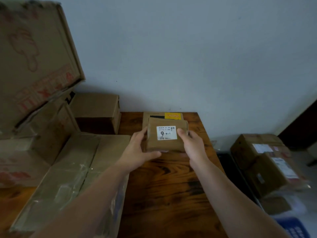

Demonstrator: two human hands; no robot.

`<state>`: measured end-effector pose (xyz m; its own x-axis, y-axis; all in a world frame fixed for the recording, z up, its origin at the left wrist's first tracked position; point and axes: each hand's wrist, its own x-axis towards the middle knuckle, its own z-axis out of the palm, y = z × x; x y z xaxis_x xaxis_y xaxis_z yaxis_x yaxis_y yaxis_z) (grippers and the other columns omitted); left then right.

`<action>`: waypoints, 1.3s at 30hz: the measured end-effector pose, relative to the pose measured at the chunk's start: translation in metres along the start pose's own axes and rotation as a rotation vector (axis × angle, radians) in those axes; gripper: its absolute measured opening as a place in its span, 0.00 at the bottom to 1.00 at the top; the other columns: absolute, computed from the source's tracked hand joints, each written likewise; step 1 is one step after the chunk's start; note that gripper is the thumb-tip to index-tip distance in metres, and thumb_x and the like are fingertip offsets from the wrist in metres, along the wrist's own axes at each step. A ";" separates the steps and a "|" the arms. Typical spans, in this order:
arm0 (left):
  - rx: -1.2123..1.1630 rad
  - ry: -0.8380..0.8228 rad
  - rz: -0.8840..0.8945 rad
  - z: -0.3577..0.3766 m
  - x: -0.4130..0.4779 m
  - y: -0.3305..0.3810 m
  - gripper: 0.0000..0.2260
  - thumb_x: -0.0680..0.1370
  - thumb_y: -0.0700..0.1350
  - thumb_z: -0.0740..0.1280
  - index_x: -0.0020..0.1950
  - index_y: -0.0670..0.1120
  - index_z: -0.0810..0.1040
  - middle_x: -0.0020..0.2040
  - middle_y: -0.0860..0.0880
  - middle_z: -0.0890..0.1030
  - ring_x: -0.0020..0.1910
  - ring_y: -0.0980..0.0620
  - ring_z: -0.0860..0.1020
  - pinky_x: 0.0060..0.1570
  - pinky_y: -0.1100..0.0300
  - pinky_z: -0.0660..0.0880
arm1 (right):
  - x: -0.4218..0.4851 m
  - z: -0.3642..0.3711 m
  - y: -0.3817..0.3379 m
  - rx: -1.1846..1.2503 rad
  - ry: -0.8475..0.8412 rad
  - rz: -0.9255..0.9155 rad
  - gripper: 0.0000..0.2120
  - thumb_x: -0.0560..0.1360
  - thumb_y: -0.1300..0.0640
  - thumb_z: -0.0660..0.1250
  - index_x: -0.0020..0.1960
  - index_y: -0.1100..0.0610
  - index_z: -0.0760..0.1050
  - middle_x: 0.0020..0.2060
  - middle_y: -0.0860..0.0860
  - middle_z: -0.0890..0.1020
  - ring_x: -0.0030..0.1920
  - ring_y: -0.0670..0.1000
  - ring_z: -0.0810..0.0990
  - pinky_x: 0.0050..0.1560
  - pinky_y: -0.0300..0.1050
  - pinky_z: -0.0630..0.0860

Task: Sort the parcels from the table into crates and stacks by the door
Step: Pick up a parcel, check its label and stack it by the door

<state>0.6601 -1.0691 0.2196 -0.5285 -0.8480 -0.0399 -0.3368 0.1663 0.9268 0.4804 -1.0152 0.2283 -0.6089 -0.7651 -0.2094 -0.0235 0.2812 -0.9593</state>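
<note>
Both hands — left hand (137, 148), right hand (192, 143) — grip a squarish cardboard parcel (165, 146).

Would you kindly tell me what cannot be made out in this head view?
The held parcel: print on its label is too small and blurred; only 9 reads.
Yellow-stickered parcel behind: mostly covered by the held parcel.
Boxes at right: labels blurred.
Blue object: cut off by the bottom edge.

Bare table (164, 194) runs open from the near edge to the parcel (167, 145). Stacked boxes (42, 126) and a flat carton (73, 169) block the left; the wall (188, 57) closes the far side.
</note>
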 end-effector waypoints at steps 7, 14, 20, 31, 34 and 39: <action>-0.197 0.019 0.033 0.000 0.007 0.011 0.27 0.73 0.46 0.71 0.68 0.55 0.63 0.63 0.51 0.75 0.60 0.52 0.76 0.56 0.53 0.76 | -0.006 -0.013 -0.013 -0.065 -0.168 0.076 0.25 0.68 0.30 0.62 0.56 0.45 0.74 0.48 0.44 0.79 0.50 0.49 0.78 0.48 0.51 0.79; -0.459 0.141 -0.161 0.006 0.016 0.010 0.31 0.64 0.63 0.68 0.64 0.51 0.70 0.55 0.47 0.82 0.51 0.47 0.82 0.54 0.44 0.77 | -0.003 -0.026 -0.005 -0.024 -0.464 -0.015 0.50 0.55 0.33 0.74 0.73 0.37 0.58 0.65 0.42 0.74 0.63 0.48 0.72 0.68 0.61 0.63; -0.436 0.074 -0.206 0.006 0.019 0.008 0.27 0.61 0.66 0.68 0.56 0.56 0.74 0.54 0.49 0.82 0.52 0.48 0.81 0.58 0.45 0.75 | -0.001 -0.027 0.008 0.051 -0.375 -0.051 0.47 0.59 0.48 0.77 0.74 0.44 0.61 0.60 0.46 0.79 0.61 0.51 0.77 0.64 0.58 0.69; -0.540 -0.033 -0.236 -0.003 0.020 -0.002 0.33 0.63 0.54 0.75 0.65 0.49 0.69 0.51 0.43 0.83 0.51 0.44 0.81 0.58 0.45 0.73 | 0.003 -0.041 0.014 -0.043 -0.476 0.077 0.32 0.62 0.47 0.74 0.65 0.46 0.73 0.51 0.48 0.84 0.52 0.53 0.82 0.57 0.55 0.74; -0.627 0.080 -0.263 0.003 0.017 -0.002 0.26 0.66 0.51 0.74 0.60 0.44 0.72 0.45 0.43 0.83 0.45 0.44 0.83 0.43 0.51 0.78 | 0.000 -0.048 0.016 0.030 -0.465 0.112 0.28 0.60 0.41 0.73 0.59 0.44 0.76 0.50 0.49 0.85 0.52 0.54 0.82 0.58 0.55 0.73; -0.831 0.154 -0.288 0.020 0.018 0.003 0.23 0.71 0.49 0.72 0.63 0.43 0.71 0.56 0.39 0.80 0.53 0.40 0.80 0.51 0.42 0.78 | -0.011 -0.061 0.039 0.263 -0.158 0.143 0.49 0.49 0.36 0.78 0.66 0.51 0.72 0.58 0.54 0.80 0.60 0.59 0.77 0.64 0.63 0.68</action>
<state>0.6344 -1.0735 0.2147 -0.3801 -0.8687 -0.3177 0.2649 -0.4314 0.8624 0.4374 -0.9604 0.2045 -0.4603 -0.8148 -0.3525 0.2716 0.2488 -0.9297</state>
